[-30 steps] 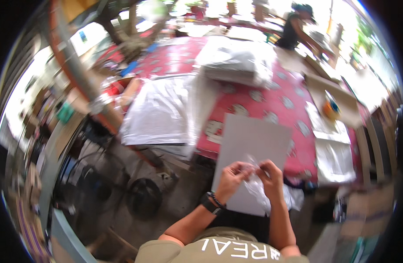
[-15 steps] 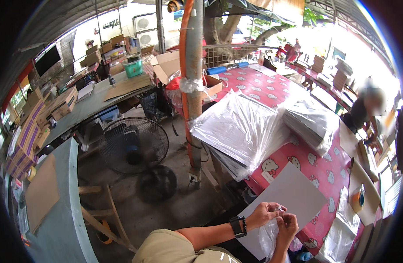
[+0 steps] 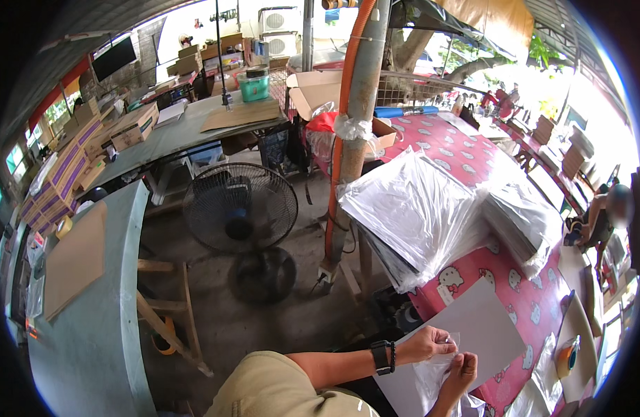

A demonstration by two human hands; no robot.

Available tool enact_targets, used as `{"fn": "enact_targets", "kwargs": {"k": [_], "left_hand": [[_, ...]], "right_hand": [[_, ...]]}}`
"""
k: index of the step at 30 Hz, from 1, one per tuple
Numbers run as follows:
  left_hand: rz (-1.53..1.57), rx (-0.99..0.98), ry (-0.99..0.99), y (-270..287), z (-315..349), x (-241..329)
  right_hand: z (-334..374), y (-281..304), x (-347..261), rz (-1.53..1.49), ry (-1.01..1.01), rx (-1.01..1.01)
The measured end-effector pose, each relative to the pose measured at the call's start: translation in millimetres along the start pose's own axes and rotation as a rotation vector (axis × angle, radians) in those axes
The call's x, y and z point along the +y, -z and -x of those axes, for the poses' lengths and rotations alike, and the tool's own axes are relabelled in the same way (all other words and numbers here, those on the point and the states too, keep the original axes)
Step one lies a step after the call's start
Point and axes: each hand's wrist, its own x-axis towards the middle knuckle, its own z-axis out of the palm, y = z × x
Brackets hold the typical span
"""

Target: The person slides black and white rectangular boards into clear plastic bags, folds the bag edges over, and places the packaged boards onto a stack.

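Note:
A clear plastic bag (image 3: 431,381) hangs thin and crinkled between my two hands. My left hand (image 3: 430,345), with a dark watch and a beaded bracelet at the wrist, pinches its upper edge. Just to the right and a little nearer, my right hand (image 3: 462,371) is closed on the same film, fingers bent in. Under both hands lies a flat white board (image 3: 492,321), set at an angle on a pink patterned tablecloth (image 3: 484,260). The bag's lower part runs down toward my body and is partly hidden by my right hand.
Beyond the board sit a large plastic-wrapped stack (image 3: 417,208) and a smaller wrapped stack (image 3: 523,222). A tape roll (image 3: 566,358) lies at right. Left are a post (image 3: 363,97), a standing fan (image 3: 240,208) and a grey-green table (image 3: 122,278). A person (image 3: 598,219) works far right.
My view has swung left, so the surroundings sit farther right in the picture. Both hands keep their pinch on the plastic bag, whose top edge now shows more between the fingers.

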Motion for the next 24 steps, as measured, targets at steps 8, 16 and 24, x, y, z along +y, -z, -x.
{"fn": "enact_targets", "kwargs": {"k": [8, 16, 24], "left_hand": [[0.020, 0.061, -0.102, -8, 7, 12], [0.605, -0.093, 0.084, -9, 12, 13], [-0.591, -0.117, 0.014, 93, 24, -5]], "right_hand": [[2, 0, 4, 0.061, -0.144, -0.111], [1, -10, -4, -0.019, -0.012, -0.039], [-2, 50, -33, -1.089, -0.461, -0.059]]}}
